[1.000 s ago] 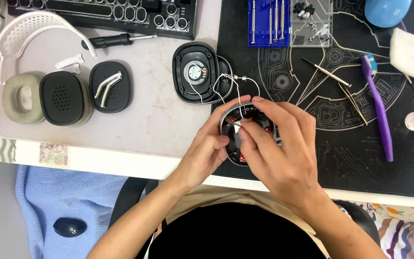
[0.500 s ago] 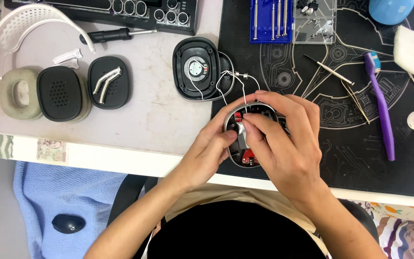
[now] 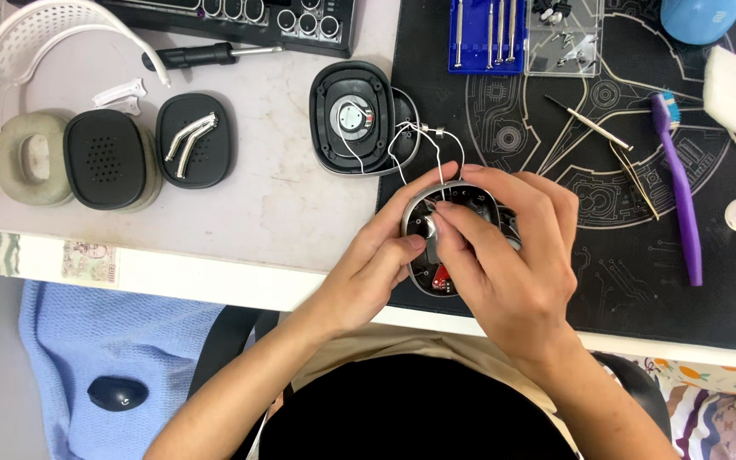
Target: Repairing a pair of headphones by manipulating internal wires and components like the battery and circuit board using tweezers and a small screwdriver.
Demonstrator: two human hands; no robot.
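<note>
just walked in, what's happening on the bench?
A person has a silver headphone ear cup open on the black mat. The left hand steadies its rim while the right hand works inside it with the fingertips. White wires run from the cup to a separated speaker driver plate. The headband, ear cushions and a purple toothbrush lie around.

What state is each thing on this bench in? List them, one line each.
Ear cup shell: opened, held in both hands.
Left hand: gripping the shell's edge.
Right hand: fingertips inside the shell.
Speaker module: removed, tethered by white wires.
Ear cushions: detached, lying flat.
Headband: separated.
Screwdriver case: open.
Purple toothbrush: lying unused.
</note>
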